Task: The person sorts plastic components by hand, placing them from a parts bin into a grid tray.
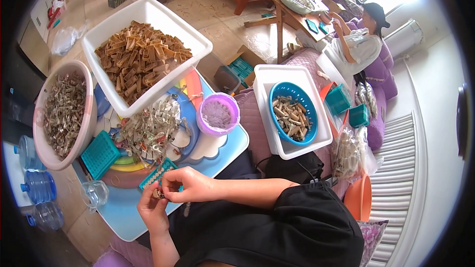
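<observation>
My left hand (153, 208) is closed, thumb and fingers pinching a small dark brown piece (158, 194) whose kind is too small to make out. My right hand (190, 185) is closed too, its fingertips pressed to the same piece from the right. Just beyond them, a narrow teal tray (148, 182) with rows of round pale pieces lies on the blue table (225, 151) with a rainbow print. Farther back spreads a heap of small clear and silvery pieces (148, 127). Beside that heap stands a purple tub (202, 121) of translucent bits.
A white bin (203, 44) of brown pieces and a pink basin (89, 113) flank the heap. Near the left edge sit a teal grid tray (100, 154) and a clear container (94, 194). Right, a blue basket (273, 131) rests in a white tray (316, 146). A person (358, 44) works far right.
</observation>
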### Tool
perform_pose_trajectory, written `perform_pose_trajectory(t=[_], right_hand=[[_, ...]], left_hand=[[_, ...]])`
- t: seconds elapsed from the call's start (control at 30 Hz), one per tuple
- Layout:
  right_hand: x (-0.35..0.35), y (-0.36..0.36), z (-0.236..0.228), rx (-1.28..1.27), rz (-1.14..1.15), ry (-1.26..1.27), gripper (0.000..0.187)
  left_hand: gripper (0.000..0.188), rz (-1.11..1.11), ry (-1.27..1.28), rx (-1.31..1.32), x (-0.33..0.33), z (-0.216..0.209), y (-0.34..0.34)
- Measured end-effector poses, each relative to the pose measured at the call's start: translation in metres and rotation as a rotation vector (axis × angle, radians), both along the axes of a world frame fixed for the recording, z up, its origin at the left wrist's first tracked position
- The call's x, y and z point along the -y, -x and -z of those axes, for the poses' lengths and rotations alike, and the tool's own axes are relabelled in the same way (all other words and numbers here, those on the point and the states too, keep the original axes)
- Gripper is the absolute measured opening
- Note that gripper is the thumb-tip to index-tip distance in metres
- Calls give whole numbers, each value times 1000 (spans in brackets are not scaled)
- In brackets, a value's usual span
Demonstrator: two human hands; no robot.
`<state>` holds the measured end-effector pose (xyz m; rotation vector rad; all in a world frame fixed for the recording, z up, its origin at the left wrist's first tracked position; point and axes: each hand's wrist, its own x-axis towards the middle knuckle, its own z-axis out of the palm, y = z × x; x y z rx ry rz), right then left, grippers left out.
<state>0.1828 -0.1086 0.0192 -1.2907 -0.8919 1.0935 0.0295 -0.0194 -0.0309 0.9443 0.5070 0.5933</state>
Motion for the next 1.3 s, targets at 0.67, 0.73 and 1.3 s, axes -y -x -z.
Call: perform_pose_trajectory(t=[0.67,0.73,1.3], right_hand=[[-2,-4,15,-493,-159,77,30],[-2,-1,14,-463,-113,52,30],[13,-18,1,681,-1,-203,17]], left_hand=[[41,115,187,50,4,-32,-8],[40,72,191,42,8,-37,-13],[33,202,264,-200,2,-40,-19]])
